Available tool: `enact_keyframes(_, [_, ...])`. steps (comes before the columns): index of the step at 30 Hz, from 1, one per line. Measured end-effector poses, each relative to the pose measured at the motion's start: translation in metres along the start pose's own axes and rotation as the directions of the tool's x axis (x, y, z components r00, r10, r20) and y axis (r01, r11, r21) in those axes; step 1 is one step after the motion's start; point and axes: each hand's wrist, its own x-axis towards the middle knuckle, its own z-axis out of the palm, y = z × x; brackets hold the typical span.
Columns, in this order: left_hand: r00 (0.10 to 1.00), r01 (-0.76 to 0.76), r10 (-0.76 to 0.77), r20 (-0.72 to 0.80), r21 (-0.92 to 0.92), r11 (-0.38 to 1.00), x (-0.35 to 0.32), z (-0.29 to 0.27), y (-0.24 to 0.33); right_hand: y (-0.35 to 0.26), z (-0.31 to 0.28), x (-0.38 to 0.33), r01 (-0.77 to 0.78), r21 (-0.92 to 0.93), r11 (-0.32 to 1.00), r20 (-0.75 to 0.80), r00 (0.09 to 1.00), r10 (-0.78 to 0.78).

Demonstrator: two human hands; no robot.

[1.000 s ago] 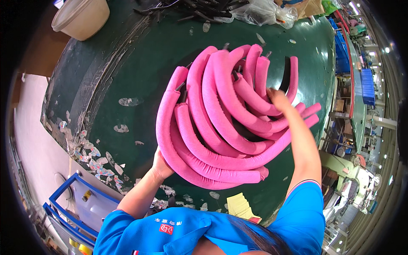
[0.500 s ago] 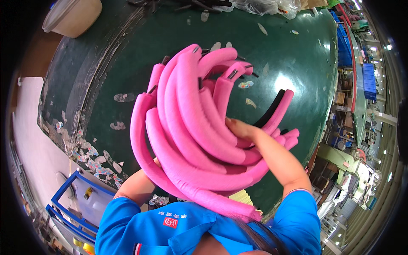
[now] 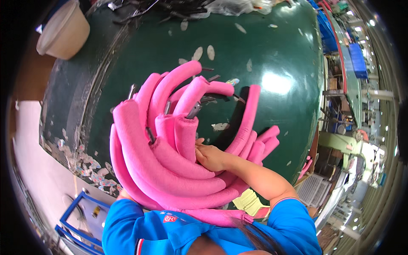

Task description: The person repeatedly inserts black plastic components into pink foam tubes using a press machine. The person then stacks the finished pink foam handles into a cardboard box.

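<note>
A bundle of curved pink fabric-covered tubes (image 3: 170,182) rests in my arms against my chest, above the green table. Dark metal ends stick out of several of them. My right hand (image 3: 208,158) reaches into the inner side of the curve and grips the tubes, its fingers partly hidden behind a short upright tube end (image 3: 186,131). My left arm passes under the bundle at the left, and the left hand is hidden behind the tubes. To the right of the bundle, a pink tube (image 3: 247,117) stands out over the table, with a black shape alongside it.
The green table (image 3: 293,110) carries scattered pale oval stickers. A white tub (image 3: 68,32) stands at its far left corner, and dark metal parts (image 3: 170,10) lie with clear plastic bags (image 3: 231,6) along the back. Yellow paper (image 3: 250,202) is near my right elbow. A blue-framed cart (image 3: 83,212) stands at lower left.
The bundle has come lower and left, closer to my chest, and its tube ends have turned. My right hand has moved left and down with it. My left forearm is now mostly covered.
</note>
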Motion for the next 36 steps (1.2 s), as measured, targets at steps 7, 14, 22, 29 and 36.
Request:
enact_keyframes(7, [0.992, -0.125, 0.123, 0.023, 0.172, 0.977, -0.038, 0.026, -0.017, -0.051, 0.032, -0.047, 0.097, -0.216, 0.972, -0.396, 0.901, -0.178])
enact_keyframes(14, [0.984, -0.155, 0.109, 0.14, 0.384, 0.91, -0.062, 0.078, -0.064, -0.064, 0.081, -0.12, 0.001, -0.335, 0.942, -0.549, 0.812, -0.196])
enact_keyframes(22, [0.967, -0.029, -0.116, 0.225, 0.553, 0.833, -0.11, 0.088, -0.216, -0.042, 0.183, -0.28, -0.11, -0.165, 0.98, -0.792, 0.608, -0.065])
enact_keyframes(29, [0.902, 0.004, -0.325, 0.284, 0.748, 0.664, -0.214, 0.12, -0.384, -0.045, 0.324, -0.462, -0.171, -0.122, 0.978, -0.947, 0.314, -0.063])
enact_keyframes(36, [0.713, 0.124, -0.671, 0.205, 0.905, 0.408, -0.289, 0.136, -0.649, -0.001, 0.469, -0.648, -0.419, 0.038, 0.907, -0.971, -0.231, -0.066])
